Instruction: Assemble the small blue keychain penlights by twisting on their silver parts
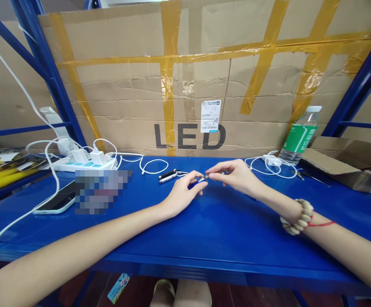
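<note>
My left hand is closed around a small blue tube, with the thumb along it and the fingers hiding much of its body. At the tube's upper right end, the fingertips of my right hand pinch a small silvery metal piece. Whether that piece is joined to the tube or apart from it, I cannot tell. Just left of my left hand lie a black pen-like tube and a silver one, with a light cord loop by them.
Both hands are over a blue shelf backed by a taped cardboard box. A white power strip, cables and a phone lie left. At right are a bottle, a white charger cable and an open carton.
</note>
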### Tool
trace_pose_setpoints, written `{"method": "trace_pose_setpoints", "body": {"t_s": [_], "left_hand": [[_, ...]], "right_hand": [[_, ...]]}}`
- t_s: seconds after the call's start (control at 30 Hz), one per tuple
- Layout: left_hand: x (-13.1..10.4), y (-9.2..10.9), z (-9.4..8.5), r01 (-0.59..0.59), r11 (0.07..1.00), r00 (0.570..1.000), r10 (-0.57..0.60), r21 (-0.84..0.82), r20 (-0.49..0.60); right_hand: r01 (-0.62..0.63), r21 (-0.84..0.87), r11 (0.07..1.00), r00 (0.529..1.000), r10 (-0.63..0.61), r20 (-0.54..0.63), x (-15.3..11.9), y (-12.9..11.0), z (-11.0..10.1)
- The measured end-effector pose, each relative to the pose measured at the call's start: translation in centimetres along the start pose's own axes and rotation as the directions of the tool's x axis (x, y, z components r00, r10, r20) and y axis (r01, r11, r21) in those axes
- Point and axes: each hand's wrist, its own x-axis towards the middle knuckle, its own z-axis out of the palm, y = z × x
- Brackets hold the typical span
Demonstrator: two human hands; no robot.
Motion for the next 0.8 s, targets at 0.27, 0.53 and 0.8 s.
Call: {"method": "trace_pose_setpoints", "body": {"t_s": [0.27, 0.53, 0.8], "left_hand": [[-0.09, 0.36, -0.1, -0.051, 0.994, 0.998, 0.048, 0.095, 0.029], [-0.43, 0.31, 0.05, -0.109, 0.975, 0.994, 0.109, 0.194, 0.009], [-0.74, -0.18, -0.03, -0.347, 0.833, 0.912, 0.407, 0.431, -0.05]], "right_hand": [[-0.17, 0.07, 0.983, 0.972, 0.155, 0.176, 0.02, 0.37, -0.14], [-0.211, 0.038, 0.977, 0.937, 0.191, 0.292, -0.26, -0.07, -0.22], [-0.265, 0.133, 0.955, 0.939, 0.224, 0.26, -0.73, -0.06, 0.4]]}}
